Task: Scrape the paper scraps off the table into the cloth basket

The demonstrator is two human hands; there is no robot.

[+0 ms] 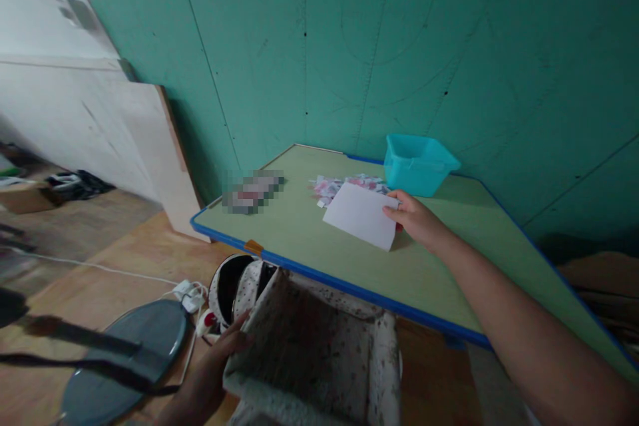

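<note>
My right hand (412, 215) pinches the right end of a white sheet of paper (358, 214), thumb on top, tilted above the table (429, 273). Behind the sheet lies a heap of small pinkish and white paper scraps (327, 188), partly covered by it. Low in the view, my left hand (227, 346) grips the left rim of a pale, dark-speckled open bin (385, 359) in front of the table's near edge. The bin is tilted and its inside is dark.
A turquoise plastic basket (419, 170) stands at the table's back right. A pixelated flat item (254, 192) lies at the left. Under the table edge sit speckled round containers (244, 286). A grey round base (134, 353), a power strip (188, 294) and its cable are on the floor.
</note>
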